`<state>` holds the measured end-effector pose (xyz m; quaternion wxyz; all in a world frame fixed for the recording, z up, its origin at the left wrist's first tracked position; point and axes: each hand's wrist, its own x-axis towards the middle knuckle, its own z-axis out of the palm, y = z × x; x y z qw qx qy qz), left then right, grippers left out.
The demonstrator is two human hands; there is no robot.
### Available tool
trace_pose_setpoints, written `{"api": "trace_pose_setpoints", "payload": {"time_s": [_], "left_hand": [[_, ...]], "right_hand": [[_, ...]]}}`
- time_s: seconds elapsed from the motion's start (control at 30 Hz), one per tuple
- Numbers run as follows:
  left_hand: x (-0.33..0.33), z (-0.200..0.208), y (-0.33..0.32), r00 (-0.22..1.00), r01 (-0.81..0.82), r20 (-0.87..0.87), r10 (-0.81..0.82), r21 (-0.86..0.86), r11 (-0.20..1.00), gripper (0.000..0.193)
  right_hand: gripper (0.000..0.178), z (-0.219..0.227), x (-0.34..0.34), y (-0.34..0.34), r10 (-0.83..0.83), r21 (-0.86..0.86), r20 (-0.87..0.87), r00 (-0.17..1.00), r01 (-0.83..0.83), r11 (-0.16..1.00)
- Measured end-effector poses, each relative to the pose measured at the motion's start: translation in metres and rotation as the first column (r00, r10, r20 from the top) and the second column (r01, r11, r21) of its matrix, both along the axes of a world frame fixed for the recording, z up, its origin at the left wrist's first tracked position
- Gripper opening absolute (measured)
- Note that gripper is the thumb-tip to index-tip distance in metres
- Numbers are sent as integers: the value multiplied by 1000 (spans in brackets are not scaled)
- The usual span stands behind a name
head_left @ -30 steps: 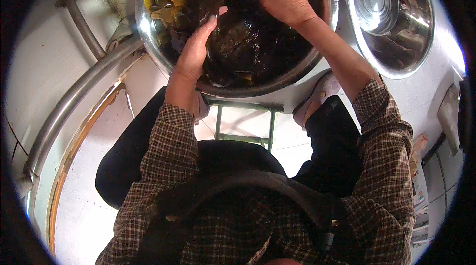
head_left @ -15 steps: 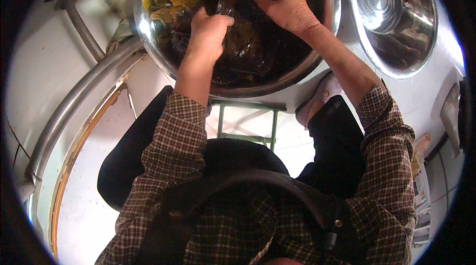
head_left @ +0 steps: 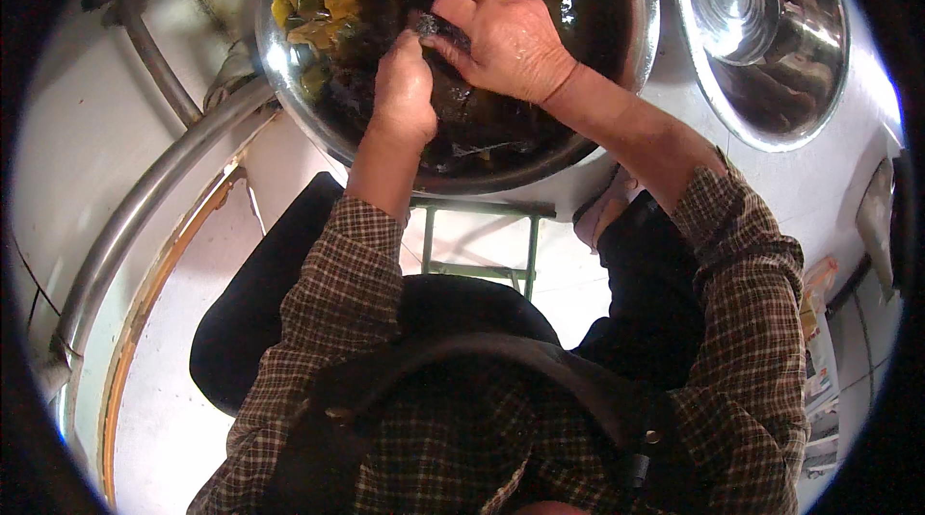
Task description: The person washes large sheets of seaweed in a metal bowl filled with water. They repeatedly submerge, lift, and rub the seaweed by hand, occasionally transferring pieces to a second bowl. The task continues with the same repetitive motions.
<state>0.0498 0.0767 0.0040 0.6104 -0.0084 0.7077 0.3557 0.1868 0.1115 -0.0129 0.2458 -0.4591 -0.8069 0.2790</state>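
A wide metal basin (head_left: 636, 43) holds dark liquid with wet, dark leafy sheets under the surface. Yellow-green leaf pieces (head_left: 342, 2) float along its left side. Over the middle of the basin my left hand (head_left: 403, 91) is closed, its thumb up against a dark, wet, leaf-like piece; its other fingers are mostly hidden. My right hand (head_left: 511, 43) reaches across from the right, fingers curled round a small dark, rough-textured clump (head_left: 429, 26). The two hands almost touch there. Whether the clump is a scrubber or folded leaf I cannot tell.
At the right stands a second shiny metal basin (head_left: 809, 81) with a round metal bowl (head_left: 737, 0) inside. A bent metal pipe (head_left: 154, 173) runs along the left. A green metal frame (head_left: 533, 250) is on the floor between my legs.
My right hand has moved left and a little down with the dark clump, up to my left hand. The long dark strip by my left hand has dropped from sight.
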Motion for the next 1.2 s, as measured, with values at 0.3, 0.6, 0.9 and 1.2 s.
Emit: {"api": "trace_pose_setpoints", "payload": {"time_s": [0.3,0.6,0.9,1.2], "left_hand": [[-11,5,-8,962,76,249,-112,148,986,40],[-33,-16,-21,802,598,-45,-596,66,799,35],[-29,-9,-21,915,396,46,-401,85,914,39],[-21,-8,-16,881,470,-115,-459,95,877,34]], "right_hand": [[24,-20,20,45,-290,-102,208,934,316,943],[26,-2,-11,13,-41,-286,219,975,104,952],[24,-5,21,55,-128,-254,240,962,190,948],[32,-27,13,50,-23,-350,412,911,182,919]]}}
